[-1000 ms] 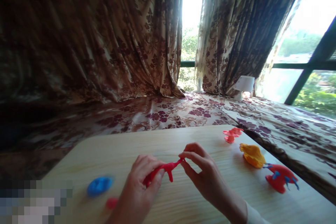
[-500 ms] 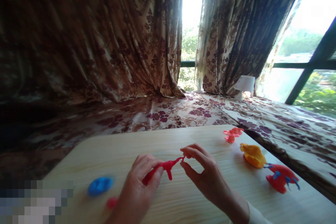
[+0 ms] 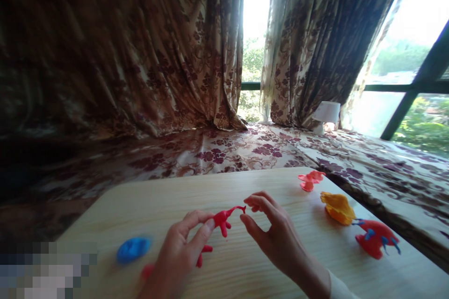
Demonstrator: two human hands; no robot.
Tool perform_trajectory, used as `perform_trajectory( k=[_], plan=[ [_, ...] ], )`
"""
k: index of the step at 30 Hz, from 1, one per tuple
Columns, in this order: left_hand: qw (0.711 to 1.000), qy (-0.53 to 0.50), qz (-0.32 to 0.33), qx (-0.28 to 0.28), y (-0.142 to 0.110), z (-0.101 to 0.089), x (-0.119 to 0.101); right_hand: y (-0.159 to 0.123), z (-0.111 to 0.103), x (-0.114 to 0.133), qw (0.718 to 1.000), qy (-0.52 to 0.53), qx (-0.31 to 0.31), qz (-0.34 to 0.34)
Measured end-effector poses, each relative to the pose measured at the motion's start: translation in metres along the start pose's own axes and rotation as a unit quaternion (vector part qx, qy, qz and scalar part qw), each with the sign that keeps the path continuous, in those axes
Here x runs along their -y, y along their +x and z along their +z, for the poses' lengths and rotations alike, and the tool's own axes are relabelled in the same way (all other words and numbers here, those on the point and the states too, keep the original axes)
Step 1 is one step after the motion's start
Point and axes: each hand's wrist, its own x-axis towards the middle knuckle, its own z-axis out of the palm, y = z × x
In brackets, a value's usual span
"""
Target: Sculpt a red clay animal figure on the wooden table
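My left hand [image 3: 185, 240] is closed on a red modelling clay figure [image 3: 221, 221], pinching its body between thumb and fingers. Stubby red limbs stick out on both sides of that hand, and the middle of the body is hidden behind the fingers. A thin, curved clay strand runs from the figure toward the right and ends in a small fork. Around this forked tip, the thumb and index finger of my right hand [image 3: 270, 224] are closed in a pinch. Both hands hold the figure above the pale wooden table [image 3: 154, 196].
A blue clay disc [image 3: 133, 249] and a red clay lump [image 3: 148, 271] lie on the left. Along the right edge stand a pink clay piece [image 3: 308, 181], a yellow clay piece [image 3: 338, 209] and a red-and-blue clay figure [image 3: 377, 238]. A lamp [image 3: 327, 113] sits beyond.
The red figure has been turned in my left hand, so several stubby limbs now show. Its thin strand curves more. My right hand has barely moved.
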Motion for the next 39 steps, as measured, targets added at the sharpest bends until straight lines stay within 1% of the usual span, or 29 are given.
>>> perform_trajectory(
  k=[4, 8, 12, 17, 21, 24, 26, 28, 30, 31, 32, 34, 35, 36, 37, 39],
  plan=[
    [1.000, 0.005, -0.018, 0.012, 0.000, 0.001, 0.000, 0.000, 0.000, 0.001, 0.998, -0.055, -0.016, -0.031],
    [1.000, 0.003, -0.010, 0.026, 0.000, -0.001, 0.004, -0.001, 0.002, 0.000, 0.996, -0.078, -0.017, -0.048],
    [1.000, 0.005, -0.007, 0.030, 0.000, -0.001, 0.005, -0.001, 0.003, 0.000, 0.997, -0.067, -0.005, -0.047],
    [1.000, 0.007, -0.005, 0.014, -0.001, 0.002, -0.002, 0.000, 0.003, 0.003, 0.998, -0.045, 0.005, -0.052],
    [0.999, 0.022, 0.023, 0.000, -0.001, 0.003, -0.005, -0.001, 0.002, 0.004, 0.998, -0.021, 0.006, -0.060],
    [0.998, 0.036, 0.045, -0.019, 0.000, 0.001, -0.001, -0.001, 0.000, 0.006, 0.997, -0.011, 0.046, -0.053],
    [0.997, 0.045, 0.047, -0.030, 0.003, -0.002, 0.003, -0.001, -0.003, 0.006, 0.996, -0.009, 0.078, -0.037],
    [0.994, 0.077, 0.064, -0.037, 0.006, -0.005, 0.007, 0.000, -0.004, 0.005, 0.996, -0.009, 0.092, -0.012],
    [0.981, 0.148, 0.118, -0.041, 0.012, -0.009, 0.008, 0.001, -0.005, 0.002, 0.996, -0.015, 0.087, 0.012],
    [0.967, 0.197, 0.155, -0.037, 0.015, -0.011, 0.008, 0.002, -0.004, -0.001, 0.996, -0.021, 0.082, 0.020],
    [0.949, 0.248, 0.191, -0.030, 0.019, -0.013, 0.006, 0.002, -0.003, -0.004, 0.997, -0.029, 0.074, 0.024],
    [0.905, 0.348, 0.245, 0.003, 0.026, -0.017, 0.002, 0.001, -0.001, -0.011, 0.997, -0.047, 0.061, 0.030],
    [0.885, 0.385, 0.262, 0.020, 0.030, -0.018, 0.001, 0.001, 0.001, -0.015, 0.996, -0.057, 0.056, 0.032],
    [0.871, 0.410, 0.270, 0.035, 0.033, -0.019, -0.001, 0.001, 0.002, -0.019, 0.996, -0.066, 0.053, 0.035],
    [0.863, 0.423, 0.274, 0.046, 0.035, -0.020, -0.001, 0.001, 0.003, -0.022, 0.995, -0.073, 0.053, 0.038],
    [0.860, 0.427, 0.274, 0.063, 0.038, -0.020, 0.001, 0.000, 0.004, -0.026, 0.994, -0.076, 0.059, 0.042]
  ],
)
